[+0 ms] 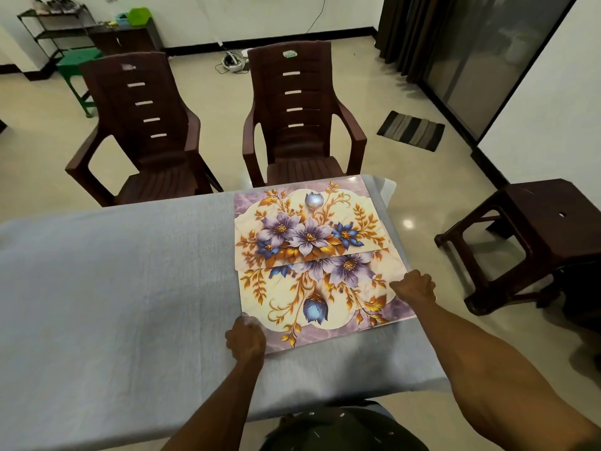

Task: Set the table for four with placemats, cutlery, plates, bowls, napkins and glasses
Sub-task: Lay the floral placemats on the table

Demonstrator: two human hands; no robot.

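Two floral placemats lie on the right end of the table [113, 288], which is covered in a grey-blue cloth. The far placemat [305, 222] sits by the far edge and overlaps the top edge of the near placemat [322, 301]. My left hand [245, 340] pinches the near placemat's near-left corner. My right hand [414, 286] grips its right edge, fingers curled on it. No cutlery, plates, bowls, napkins or glasses are in view.
Two dark brown plastic chairs [143, 131] [296, 115] stand behind the table's far edge. A dark stool [533, 236] stands on the floor to the right. A striped doormat [411, 130] lies by the sliding door.
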